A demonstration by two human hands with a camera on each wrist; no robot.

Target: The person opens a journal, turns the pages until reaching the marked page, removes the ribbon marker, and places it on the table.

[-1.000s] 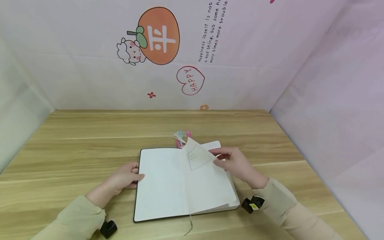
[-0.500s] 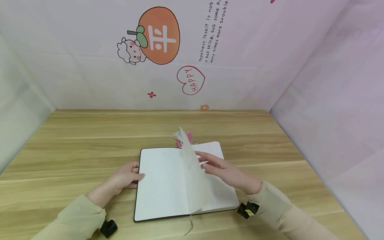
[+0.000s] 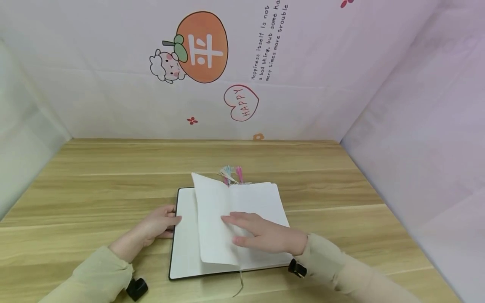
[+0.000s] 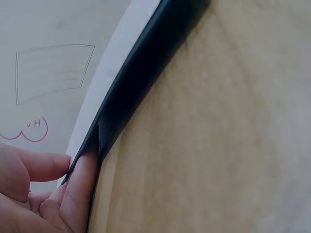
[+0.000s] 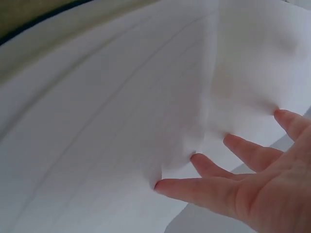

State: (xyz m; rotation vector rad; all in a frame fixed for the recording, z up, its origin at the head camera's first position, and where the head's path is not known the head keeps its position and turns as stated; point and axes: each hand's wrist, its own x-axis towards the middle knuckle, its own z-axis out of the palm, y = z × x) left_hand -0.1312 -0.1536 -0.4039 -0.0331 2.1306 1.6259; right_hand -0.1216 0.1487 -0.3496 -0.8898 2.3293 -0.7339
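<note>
An open notebook (image 3: 185, 252) with a dark cover lies on the wooden table. My left hand (image 3: 157, 225) pinches its left edge, thumb on top and fingers beneath; in the left wrist view, the fingers (image 4: 80, 189) lie along the dark cover edge (image 4: 129, 73). A loose leaf (image 3: 212, 202) stands partly raised over the left page, with its free edge curving leftward. Across the middle of the book reaches my right hand (image 3: 269, 233), fingers spread and nearly straight. Its fingertips (image 5: 160, 184) touch the white paper (image 5: 121, 121) in the right wrist view.
Pink, pale blue and cream tassels (image 3: 228, 171) stick out behind the notebook's top edge. A thin ribbon marker (image 3: 241, 283) hangs from the bottom of the spine onto the table (image 3: 113, 168). A printed white backdrop (image 3: 132, 105) stands behind the table.
My right hand has moved left from the right page to the spine, letting go of the leaf's edge. The leaf has swung over to the left side. My left hand has stayed put.
</note>
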